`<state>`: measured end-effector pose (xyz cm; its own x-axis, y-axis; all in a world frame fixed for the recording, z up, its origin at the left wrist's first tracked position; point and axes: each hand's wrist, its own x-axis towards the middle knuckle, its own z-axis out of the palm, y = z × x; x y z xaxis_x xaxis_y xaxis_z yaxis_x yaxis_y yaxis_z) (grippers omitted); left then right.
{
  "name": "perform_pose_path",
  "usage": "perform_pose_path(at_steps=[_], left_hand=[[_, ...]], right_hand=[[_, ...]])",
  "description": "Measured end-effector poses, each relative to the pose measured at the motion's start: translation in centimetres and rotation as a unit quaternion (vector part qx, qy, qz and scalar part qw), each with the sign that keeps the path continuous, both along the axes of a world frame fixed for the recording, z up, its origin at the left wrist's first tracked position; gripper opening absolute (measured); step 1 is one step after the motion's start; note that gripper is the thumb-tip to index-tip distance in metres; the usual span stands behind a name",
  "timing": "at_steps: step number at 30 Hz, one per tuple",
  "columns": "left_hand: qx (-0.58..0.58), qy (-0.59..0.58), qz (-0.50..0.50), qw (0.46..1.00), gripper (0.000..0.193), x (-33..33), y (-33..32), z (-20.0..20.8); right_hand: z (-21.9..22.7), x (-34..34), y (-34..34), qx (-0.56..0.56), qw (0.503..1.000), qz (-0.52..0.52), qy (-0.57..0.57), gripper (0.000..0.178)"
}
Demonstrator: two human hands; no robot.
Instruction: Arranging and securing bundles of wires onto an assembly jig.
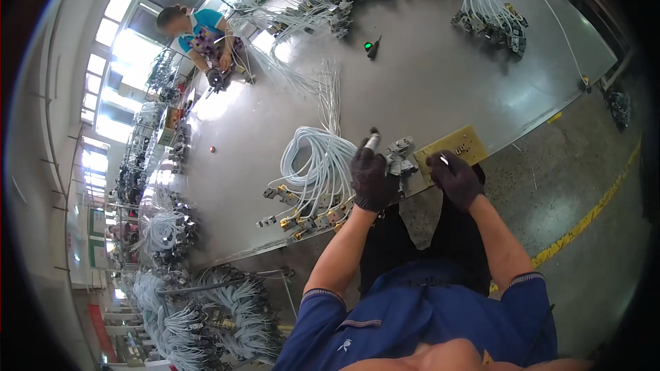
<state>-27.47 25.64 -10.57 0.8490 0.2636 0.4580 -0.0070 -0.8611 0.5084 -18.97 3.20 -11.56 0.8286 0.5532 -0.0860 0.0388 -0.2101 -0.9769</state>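
Beside the yellow board (474,137), just left of it, reaching with the dark-gloved left hand (371,177) toward gray connectors (399,148), these lying between glove and board. Showing at the left fingertips, a white piece (372,141) with a dark end; impossible to make out whether held or worn on a finger, and so whether gripping. Held over the near left part of the board, the dark-gloved right hand (455,177), with fingers bent inward and a small pale spot showing among them; grip hidden by the glove. On the board's bare side, a few small dark marks or pins (462,150). Left of the board, past the left hand, coiled white cables (302,139), with gray and yellow connectors (309,221) at their near ends. Far beyond the board, a small green-lit device (371,47) and another cable bundle (489,0), all on the same metal table (412,89).
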Motion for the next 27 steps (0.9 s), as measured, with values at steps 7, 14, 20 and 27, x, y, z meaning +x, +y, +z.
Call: perform_pose_path(at_steps=[7,14,20,27], left_hand=[[0.095,0.072,0.08,0.99,0.07,-3.4,-0.4,2.9],[0.108,0.267,0.1,0.952,0.091,-3.8,-3.1,2.7],[0.039,0.16,0.094,0.982,0.073,-4.5,-1.7,1.3],[0.026,0.057,0.126,0.99,0.057,-5.3,-1.7,-0.5]], right_hand=[[0.8,4.1,7.2,-0.262,0.926,0.081,-0.26,0.038],[-0.4,7.0,10.6,-0.391,0.875,0.164,-0.234,0.036],[0.9,6.9,10.1,-0.399,0.875,0.151,-0.227,0.037],[2.8,6.1,7.0,-0.318,0.894,0.225,-0.222,0.054]])
